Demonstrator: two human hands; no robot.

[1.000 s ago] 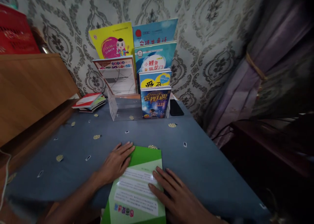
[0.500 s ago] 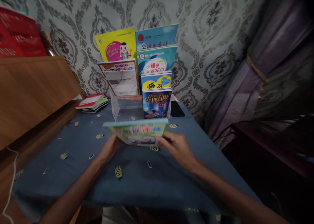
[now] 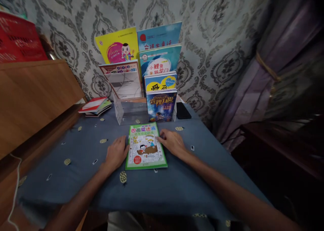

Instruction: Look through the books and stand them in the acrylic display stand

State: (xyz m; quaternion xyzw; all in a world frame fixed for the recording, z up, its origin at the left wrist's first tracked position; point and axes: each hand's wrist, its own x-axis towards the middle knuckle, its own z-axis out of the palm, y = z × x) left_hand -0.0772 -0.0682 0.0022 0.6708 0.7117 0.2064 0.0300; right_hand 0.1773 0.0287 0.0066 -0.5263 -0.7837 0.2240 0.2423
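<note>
Covering the table: blue-grey tablecloth point(image 3: 162, 190), printed with yellow pineapple shapes.
Left hand point(image 3: 116, 152): palm down, loosely opened, holding nothing, its thumb at the left edge of the picture book.
Picture book point(image 3: 146, 148): green-bordered, flat on the cloth between the hands, cover up, title at its far end.
Right hand point(image 3: 173, 140): thumb at the book's right edge, fingers bent; cannot tell whether they pinch it.
Clear rack point(image 3: 118, 113): just beyond the book, its lower left front bare.
Phone point(image 3: 183, 111): black, flat, right of the rack.
Booklet pile point(image 3: 95, 107): left of the rack, red one on top.
Rack's right column: dark-blue paperback point(image 3: 160, 110) in front, teal storybook point(image 3: 160, 63) farther back.
Rack's left column: yellow book point(image 3: 115, 44) rearmost.
Wall: grey damask wallpaper point(image 3: 215, 28).
</note>
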